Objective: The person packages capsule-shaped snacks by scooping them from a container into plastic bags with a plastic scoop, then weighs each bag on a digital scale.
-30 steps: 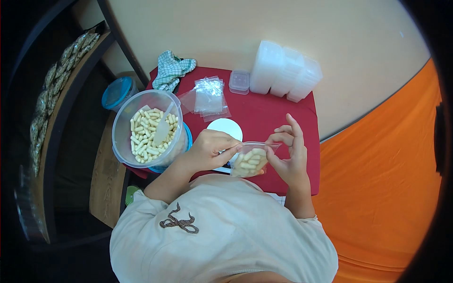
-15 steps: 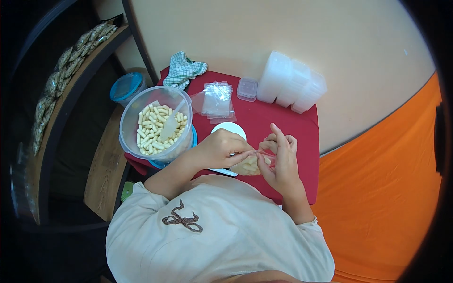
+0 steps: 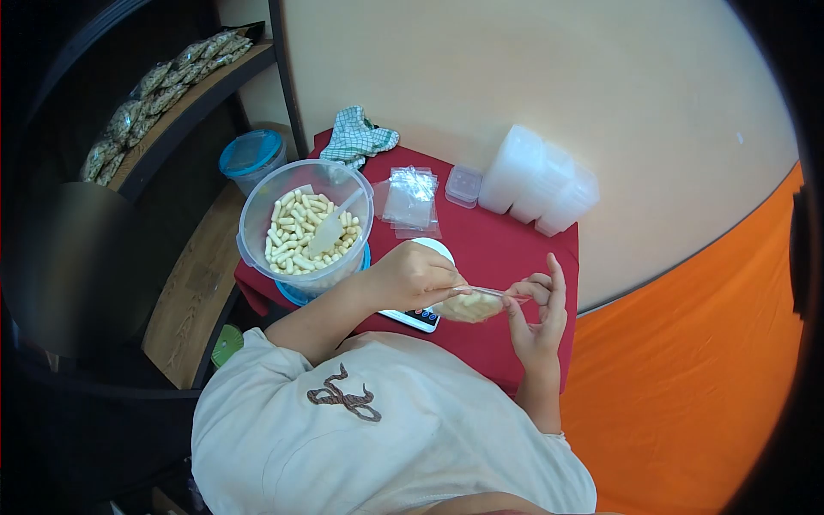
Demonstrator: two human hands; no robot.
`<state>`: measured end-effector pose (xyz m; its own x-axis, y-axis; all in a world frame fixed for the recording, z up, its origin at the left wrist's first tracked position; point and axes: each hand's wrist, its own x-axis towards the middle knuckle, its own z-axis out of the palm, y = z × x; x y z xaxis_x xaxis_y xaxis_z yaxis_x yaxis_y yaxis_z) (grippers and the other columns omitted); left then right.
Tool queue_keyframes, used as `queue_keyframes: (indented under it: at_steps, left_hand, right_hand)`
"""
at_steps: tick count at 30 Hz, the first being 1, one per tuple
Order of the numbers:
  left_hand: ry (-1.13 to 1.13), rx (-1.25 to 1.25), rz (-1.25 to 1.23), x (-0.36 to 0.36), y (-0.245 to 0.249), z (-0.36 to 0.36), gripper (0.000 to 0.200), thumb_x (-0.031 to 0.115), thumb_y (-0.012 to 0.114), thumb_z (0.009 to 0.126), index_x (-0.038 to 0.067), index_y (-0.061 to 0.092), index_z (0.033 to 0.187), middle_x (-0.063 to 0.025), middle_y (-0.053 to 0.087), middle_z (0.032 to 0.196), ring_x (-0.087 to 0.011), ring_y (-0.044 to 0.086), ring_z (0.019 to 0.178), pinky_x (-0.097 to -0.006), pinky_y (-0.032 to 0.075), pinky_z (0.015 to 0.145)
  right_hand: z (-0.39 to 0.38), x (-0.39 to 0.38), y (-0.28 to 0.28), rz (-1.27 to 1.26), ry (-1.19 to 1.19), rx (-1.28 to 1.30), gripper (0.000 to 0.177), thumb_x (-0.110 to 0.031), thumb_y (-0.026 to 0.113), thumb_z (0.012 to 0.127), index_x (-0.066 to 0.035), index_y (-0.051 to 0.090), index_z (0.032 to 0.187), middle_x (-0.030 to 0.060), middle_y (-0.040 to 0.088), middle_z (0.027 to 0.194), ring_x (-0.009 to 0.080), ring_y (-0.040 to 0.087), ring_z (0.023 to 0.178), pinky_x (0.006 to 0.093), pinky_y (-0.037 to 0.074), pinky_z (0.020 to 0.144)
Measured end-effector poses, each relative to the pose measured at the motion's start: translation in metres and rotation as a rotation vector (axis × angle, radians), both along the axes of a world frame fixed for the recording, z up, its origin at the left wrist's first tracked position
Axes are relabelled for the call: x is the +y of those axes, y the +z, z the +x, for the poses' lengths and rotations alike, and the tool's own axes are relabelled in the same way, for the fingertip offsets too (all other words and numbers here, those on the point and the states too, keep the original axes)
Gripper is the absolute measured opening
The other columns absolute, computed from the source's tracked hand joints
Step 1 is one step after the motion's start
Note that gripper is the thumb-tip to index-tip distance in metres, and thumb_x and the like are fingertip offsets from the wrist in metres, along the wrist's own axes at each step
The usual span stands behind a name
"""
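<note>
A small clear plastic zip bag (image 3: pixel 472 307) of pale, capsule-shaped pieces hangs between my hands. My left hand (image 3: pixel 415 276) pinches one end of its top edge, fingers closed. At the other end, my right hand (image 3: pixel 536 319) grips the edge between thumb and bent fingers, one finger pointing up. The top edge is stretched in a nearly straight line. Partly hidden under my left hand and forearm is a white digital scale (image 3: pixel 415 321) with a round plate. To the left, a big clear tub (image 3: pixel 249 240) holds many of the same pieces and a translucent scoop (image 3: pixel 326 233).
Flat empty bags (image 3: pixel 410 199) lie on the red tablecloth (image 3: pixel 481 249) behind my hands. Farther back are a small clear container (image 3: pixel 464 186), stacked plastic containers (image 3: pixel 536 180) and a checked cloth (image 3: pixel 354 137). A blue-lidded tub (image 3: pixel 251 154) and a shelf (image 3: pixel 197 107) stand left.
My right hand has moved to the right, apart from the left, and the bag's top edge is now pulled straight. The camera view has shifted slightly.
</note>
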<state>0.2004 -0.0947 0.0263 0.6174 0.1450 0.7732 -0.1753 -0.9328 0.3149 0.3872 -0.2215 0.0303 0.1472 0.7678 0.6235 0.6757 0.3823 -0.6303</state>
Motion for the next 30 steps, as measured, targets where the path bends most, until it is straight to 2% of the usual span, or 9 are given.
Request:
queue_keyframes:
  at_steps: [9, 11, 12, 14, 17, 22, 27, 29, 30]
  left_hand:
    - [0.067, 0.075, -0.073, 0.001, -0.005, 0.002, 0.015, 0.02, 0.067, 0.076, 0.006, 0.068, 0.078, -0.0068, 0.066, 0.071, -0.0222, 0.064, 0.063, -0.0322, 0.051, 0.057]
    - [0.182, 0.205, -0.182, 0.003, -0.011, 0.003, 0.035, 0.028, 0.067, 0.077, 0.005, 0.064, 0.103, -0.0117, 0.065, 0.092, -0.0262, 0.064, 0.081, -0.0355, 0.052, 0.068]
    - [0.189, 0.209, -0.19, 0.001, -0.007, 0.002, 0.035, 0.028, 0.067, 0.077, 0.005, 0.064, 0.103, -0.0117, 0.065, 0.092, -0.0262, 0.064, 0.081, -0.0355, 0.052, 0.068]
    - [0.342, 0.145, -0.193, -0.004, 0.003, -0.004, 0.066, 0.036, 0.069, 0.075, 0.004, 0.046, 0.128, -0.0165, 0.055, 0.118, -0.0308, 0.057, 0.103, -0.0382, 0.049, 0.082]
    - [0.316, 0.26, -0.175, -0.007, 0.022, -0.028, 0.085, 0.04, 0.07, 0.073, 0.004, 0.03, 0.138, -0.018, 0.044, 0.131, -0.0331, 0.048, 0.116, -0.0394, 0.044, 0.092]
    - [0.348, -0.005, -0.277, -0.004, 0.038, -0.08, 0.057, 0.017, 0.074, 0.071, -0.001, 0.053, 0.121, -0.0167, 0.056, 0.115, -0.0299, 0.056, 0.103, -0.035, 0.045, 0.087]
    - [0.435, -0.127, -0.245, 0.025, 0.045, -0.15, 0.053, 0.009, 0.071, 0.071, -0.004, 0.053, 0.119, -0.0172, 0.059, 0.107, -0.0262, 0.058, 0.096, -0.0324, 0.047, 0.081]
    - [0.448, -0.178, -0.296, 0.038, 0.039, -0.176, 0.051, 0.007, 0.069, 0.071, -0.005, 0.053, 0.118, -0.0171, 0.06, 0.105, -0.0251, 0.058, 0.093, -0.0314, 0.047, 0.08]
    - [0.494, -0.191, -0.303, 0.042, 0.032, -0.19, 0.05, 0.006, 0.069, 0.072, -0.005, 0.053, 0.117, -0.0167, 0.06, 0.104, -0.0238, 0.058, 0.091, -0.0309, 0.047, 0.079]
  right_hand:
    - [0.012, 0.0, -0.016, -0.035, -0.105, 0.231, 0.068, 0.001, 0.07, 0.073, 0.004, 0.035, 0.131, 0.0013, 0.063, 0.072, 0.0109, 0.05, 0.086, 0.0271, 0.038, 0.088]
    - [0.019, 0.005, -0.023, -0.061, -0.166, 0.1, 0.066, 0.007, 0.065, 0.076, 0.002, 0.032, 0.133, 0.0051, 0.063, 0.072, 0.0119, 0.056, 0.077, 0.0258, 0.044, 0.08]
    - [0.023, 0.008, -0.024, -0.07, -0.159, 0.103, 0.066, 0.007, 0.065, 0.076, 0.002, 0.032, 0.133, 0.0051, 0.063, 0.072, 0.0119, 0.056, 0.077, 0.0258, 0.044, 0.08]
    - [0.031, 0.016, -0.024, -0.27, -0.112, 0.625, 0.068, 0.009, 0.062, 0.077, -0.001, 0.028, 0.135, 0.0056, 0.062, 0.074, 0.0113, 0.059, 0.073, 0.0232, 0.049, 0.07]
    - [0.048, 0.036, -0.04, -0.304, -0.112, 0.607, 0.059, 0.007, 0.057, 0.082, -0.003, 0.03, 0.133, 0.0075, 0.059, 0.082, 0.0124, 0.062, 0.075, 0.0223, 0.053, 0.058]
    - [0.072, 0.079, -0.074, -0.16, -0.172, 0.847, 0.04, 0.005, 0.055, 0.085, -0.002, 0.04, 0.121, 0.0083, 0.057, 0.091, 0.0144, 0.062, 0.077, 0.024, 0.055, 0.06]
    - [0.119, 0.109, -0.156, -0.145, -0.382, 0.953, 0.029, 0.001, 0.057, 0.083, -0.001, 0.048, 0.111, 0.0098, 0.057, 0.092, 0.0228, 0.063, 0.081, 0.0319, 0.056, 0.066]
    - [0.12, 0.11, -0.182, -0.651, -0.959, -0.053, 0.027, -0.004, 0.06, 0.079, -0.001, 0.055, 0.106, 0.0128, 0.059, 0.094, 0.0304, 0.061, 0.086, 0.0385, 0.052, 0.076]
    - [0.097, 0.114, -0.187, -0.498, -1.205, -0.296, 0.024, -0.008, 0.061, 0.076, -0.004, 0.061, 0.1, 0.0152, 0.06, 0.097, 0.033, 0.059, 0.091, 0.0416, 0.045, 0.085]
